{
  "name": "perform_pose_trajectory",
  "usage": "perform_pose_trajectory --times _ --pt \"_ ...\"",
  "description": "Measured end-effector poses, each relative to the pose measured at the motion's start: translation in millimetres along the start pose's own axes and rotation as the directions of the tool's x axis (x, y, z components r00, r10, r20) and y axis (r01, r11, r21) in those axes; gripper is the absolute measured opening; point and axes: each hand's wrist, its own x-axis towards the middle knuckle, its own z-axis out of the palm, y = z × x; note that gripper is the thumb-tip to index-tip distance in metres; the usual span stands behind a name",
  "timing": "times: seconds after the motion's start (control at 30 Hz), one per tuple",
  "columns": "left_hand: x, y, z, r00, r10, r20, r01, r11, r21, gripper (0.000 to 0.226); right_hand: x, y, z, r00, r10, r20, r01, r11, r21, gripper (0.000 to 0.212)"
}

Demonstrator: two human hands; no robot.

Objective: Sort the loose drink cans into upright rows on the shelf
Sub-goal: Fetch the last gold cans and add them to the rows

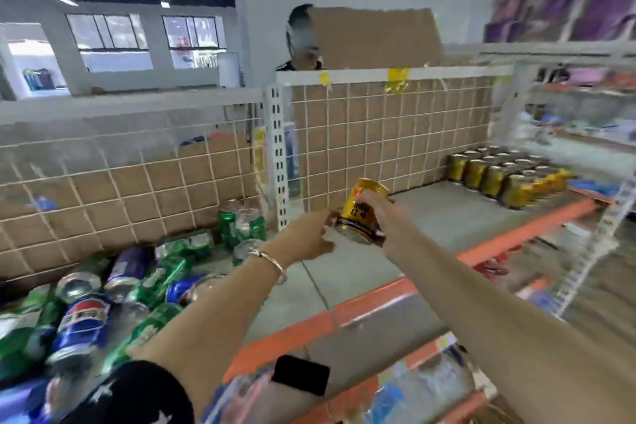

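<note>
Above the middle of the shelf: gold can held clear of the surface, tilted, gripped round its side by the curled fingers of the right hand. Left hand alongside, fingertips at the can's lower rim; blurred, cannot tell whether pinching or only touching. Far right on shelf: upright gold rows. Left: loose green and blue cans lying heaped.
</note>
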Motion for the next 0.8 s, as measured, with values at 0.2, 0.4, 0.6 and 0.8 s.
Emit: perform_pose_trajectory --times 0.2,0.4,0.6,0.8 --pt "58 98 56 0.984 0.177 0.018 -0.172 0.974 -0.148 0.028 32 -11 -113 0.986 0.049 -0.158 -0.048 0.999 0.011 0.045" --pt "129 134 108 0.971 0.195 0.141 -0.163 0.963 -0.213 0.038 91 -15 -176 0.964 0.096 -0.247 -0.098 0.995 0.006 0.042" --pt "226 153 139 0.986 0.156 0.055 -0.142 0.967 -0.210 0.030 178 -34 -212 0.960 0.095 -0.265 -0.101 0.995 -0.007 0.055" --pt "303 168 146 0.989 0.136 -0.064 -0.149 0.943 -0.299 0.029 256 -69 -239 0.981 0.097 -0.168 -0.103 0.994 -0.026 0.040"
